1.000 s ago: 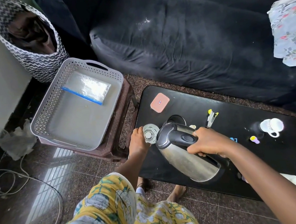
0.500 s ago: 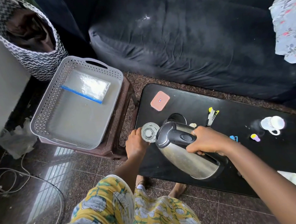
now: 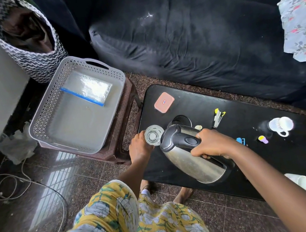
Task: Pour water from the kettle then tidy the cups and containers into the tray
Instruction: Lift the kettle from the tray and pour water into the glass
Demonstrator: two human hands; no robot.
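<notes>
Home living room: dark sofa [image 3: 196, 35], low table [image 3: 262, 123], laundry basket [image 3: 35, 60].

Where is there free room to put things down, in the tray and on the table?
Tray: most of its floor is bare, nearer than the bag. Table: bare between box and pens, and between pens and mug. Crowded around glass and kettle.
</notes>
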